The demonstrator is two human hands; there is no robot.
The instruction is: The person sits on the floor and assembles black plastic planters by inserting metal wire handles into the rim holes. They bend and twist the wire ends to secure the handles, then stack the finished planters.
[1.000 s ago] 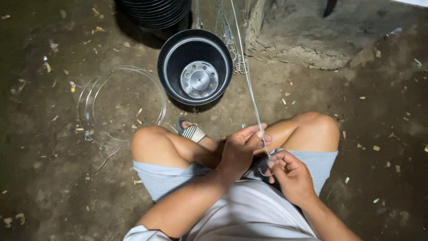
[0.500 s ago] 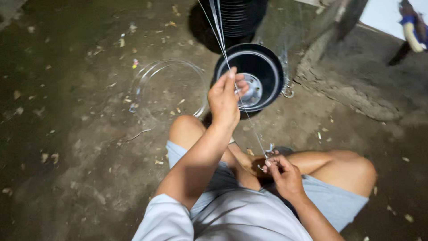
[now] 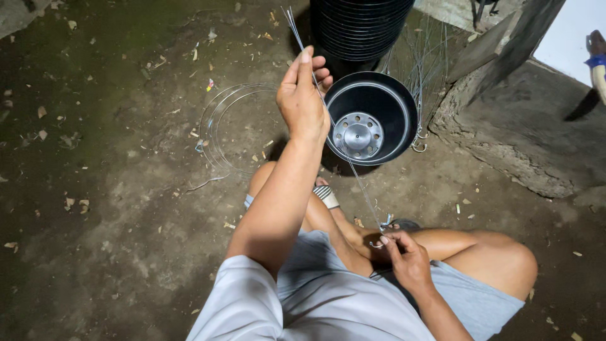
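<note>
A single head-worn camera is looking steeply down from the seated person's own eye level, facing forward over the lap to the dirt floor [image 3: 113, 208]. It is sitting close to the raised left hand [image 3: 303, 101] and taking in the pot [image 3: 372, 117] just beyond the knees. No second view is sharing the scene.

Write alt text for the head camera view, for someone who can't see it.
A seated person stretches thin wires between a raised left hand and a right hand at the knee. A black plastic pot and wire hoops lie on the dirt floor.
</note>
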